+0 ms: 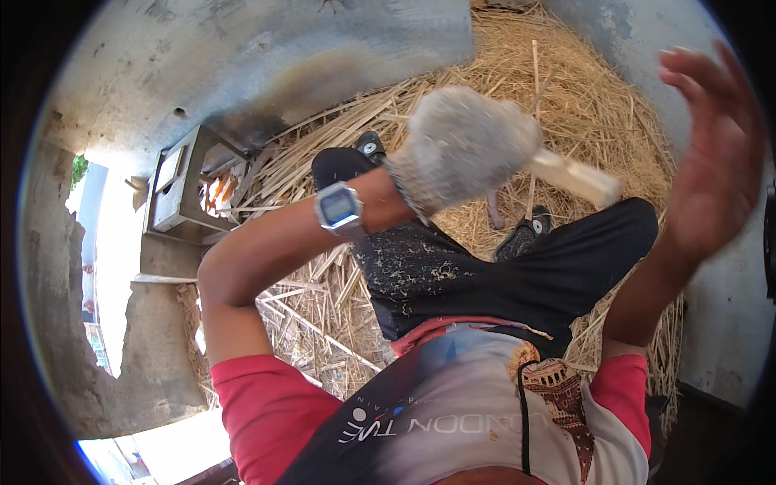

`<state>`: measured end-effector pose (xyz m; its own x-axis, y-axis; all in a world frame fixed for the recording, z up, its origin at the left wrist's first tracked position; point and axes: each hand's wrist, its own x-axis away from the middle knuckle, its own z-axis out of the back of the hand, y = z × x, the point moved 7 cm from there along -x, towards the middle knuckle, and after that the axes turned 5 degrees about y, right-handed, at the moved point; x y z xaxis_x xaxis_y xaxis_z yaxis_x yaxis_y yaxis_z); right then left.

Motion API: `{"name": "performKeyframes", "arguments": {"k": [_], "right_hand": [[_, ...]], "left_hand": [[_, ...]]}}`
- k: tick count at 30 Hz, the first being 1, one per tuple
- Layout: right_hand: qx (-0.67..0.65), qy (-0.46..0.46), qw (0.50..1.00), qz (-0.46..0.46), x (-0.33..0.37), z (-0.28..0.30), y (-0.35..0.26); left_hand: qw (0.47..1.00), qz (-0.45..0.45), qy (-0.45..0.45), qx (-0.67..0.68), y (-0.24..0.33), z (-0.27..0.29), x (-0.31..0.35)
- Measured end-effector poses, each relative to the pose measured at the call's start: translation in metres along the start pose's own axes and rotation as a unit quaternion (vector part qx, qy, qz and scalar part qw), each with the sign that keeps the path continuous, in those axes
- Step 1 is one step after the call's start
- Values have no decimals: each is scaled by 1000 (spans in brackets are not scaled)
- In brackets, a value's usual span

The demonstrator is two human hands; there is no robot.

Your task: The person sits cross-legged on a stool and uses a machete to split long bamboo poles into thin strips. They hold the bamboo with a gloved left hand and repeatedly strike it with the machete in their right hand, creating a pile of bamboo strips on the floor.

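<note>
My left hand wears a grey knitted work glove and is closed around a pale wooden stick. The stick's free end points right, above my right knee, and is slightly blurred. A metal watch sits on the left wrist. Raised at the right side, my bare right hand is blurred, with its fingers stretched upward and nothing visible in it. Below the hands lie my legs in black trousers, dusted with pale shavings. A thin upright strip shows beyond the gloved hand.
A heap of straw-coloured shavings covers the floor ahead, with longer split strips at its left. A small wooden frame stand stands by the left wall. Grey walls enclose the spot, and a bright opening breaks the left one.
</note>
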<state>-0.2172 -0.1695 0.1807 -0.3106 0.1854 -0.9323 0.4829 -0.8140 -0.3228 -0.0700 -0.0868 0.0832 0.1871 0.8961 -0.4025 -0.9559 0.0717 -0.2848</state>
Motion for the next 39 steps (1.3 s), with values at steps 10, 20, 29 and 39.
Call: {"name": "performKeyframes", "arguments": {"k": [10, 20, 29, 39], "right_hand": [[116, -287, 669, -676, 345, -133, 330], [144, -354, 499, -778, 548, -154, 323], [359, -150, 658, -645, 452, -130, 357], [359, -249, 715, -546, 458, -119, 359]], "left_hand": [[913, 200, 204, 291, -126, 9, 13], [838, 310, 354, 276, -185, -2, 63], [866, 233, 440, 42, -190, 74, 66], [845, 373, 383, -7, -218, -1, 91]]}}
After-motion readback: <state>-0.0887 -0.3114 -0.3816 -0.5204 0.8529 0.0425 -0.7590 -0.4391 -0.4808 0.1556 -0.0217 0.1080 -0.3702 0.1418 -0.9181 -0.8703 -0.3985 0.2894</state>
